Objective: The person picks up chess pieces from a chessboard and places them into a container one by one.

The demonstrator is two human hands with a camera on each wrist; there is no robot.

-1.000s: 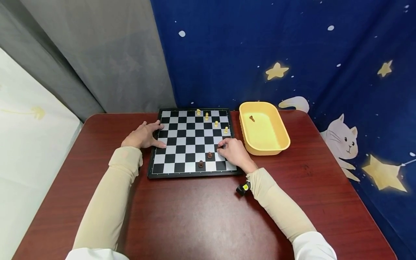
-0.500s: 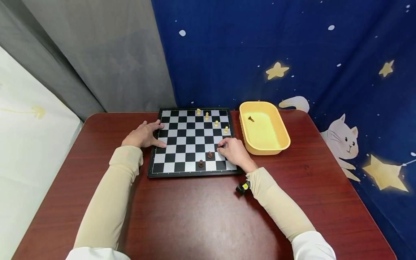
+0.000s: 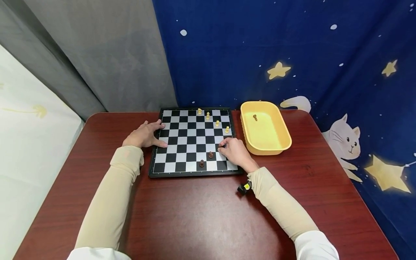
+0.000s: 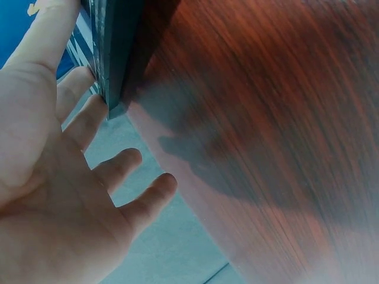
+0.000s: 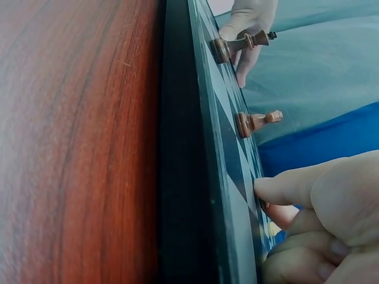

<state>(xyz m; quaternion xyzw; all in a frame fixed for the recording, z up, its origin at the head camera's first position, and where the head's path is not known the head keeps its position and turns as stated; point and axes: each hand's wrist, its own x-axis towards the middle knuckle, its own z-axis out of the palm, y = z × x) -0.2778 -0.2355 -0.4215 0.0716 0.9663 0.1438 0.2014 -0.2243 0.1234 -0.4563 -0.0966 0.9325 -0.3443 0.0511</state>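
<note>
My left hand (image 3: 143, 134) rests with spread fingers along the left edge of the black-and-white chessboard (image 3: 195, 174). At the board's right side, my right hand (image 3: 235, 152) pinches a small brown chess piece (image 3: 220, 145) low over the squares, and the fingers hide most of it. To its left, a brown king (image 5: 237, 44) and a shorter brown chess piece (image 5: 256, 122) stand upright, showing clearly in the right wrist view. Several cream chess pieces stand toward the far right of the board, among them a cream knight (image 3: 199, 111).
Right of the board, a yellow plastic tray (image 3: 269, 151) stands close by, holding one brown chess piece (image 3: 255, 117) lying on its side. Both sit on a dark red wooden table (image 3: 195, 216). Behind its far edge hang grey and blue curtains.
The brown chess piece in the tray has rolled and points a different way. Both hands keep their places on the board, and the right still pinches its piece.
</note>
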